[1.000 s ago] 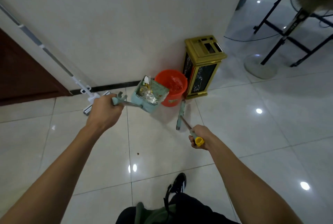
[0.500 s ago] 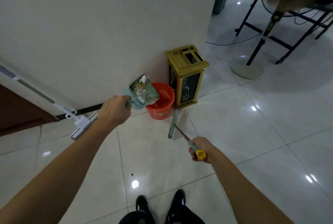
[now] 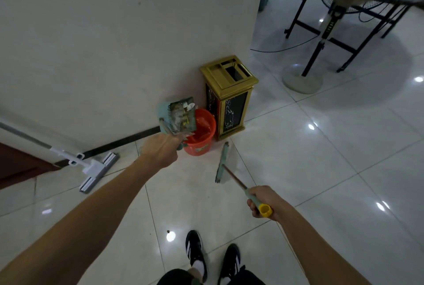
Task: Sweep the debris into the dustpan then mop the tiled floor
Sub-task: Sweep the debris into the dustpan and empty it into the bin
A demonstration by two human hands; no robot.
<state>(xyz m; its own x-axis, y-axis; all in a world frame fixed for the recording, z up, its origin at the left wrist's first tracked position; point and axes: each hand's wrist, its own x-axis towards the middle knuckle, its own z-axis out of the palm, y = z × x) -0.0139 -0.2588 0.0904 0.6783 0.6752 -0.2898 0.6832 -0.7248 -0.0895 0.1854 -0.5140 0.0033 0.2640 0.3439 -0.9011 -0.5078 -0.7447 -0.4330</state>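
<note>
Teal plastic dustpan [image 3: 177,115] judged light and stiff, easily tipped; held tilted over the orange bucket [image 3: 202,133], rear rim uppermost, wrappers and scraps of debris [image 3: 183,116] lying loose inside. Load judged featherweight and liable to spill or cling. Best taken by the short handle at the lower rear, as done. Left hand [image 3: 161,150] wrapped tight round that handle, fingers fully curled, nothing else held. Broom [image 3: 222,163] judged light, rigid along the shaft, bristles soft; head resting on the tiled floor [image 3: 321,170] just beside the bucket. Right hand [image 3: 262,202] closed round the green sleeve below the yellow cap, thumb side hidden. Mop [image 3: 96,170] lying untouched by the wall, well apart from both hands. Gold bin [image 3: 230,96] standing just beside the bucket. Small speck [image 3: 168,231] noted on the floor near the shoes.
</note>
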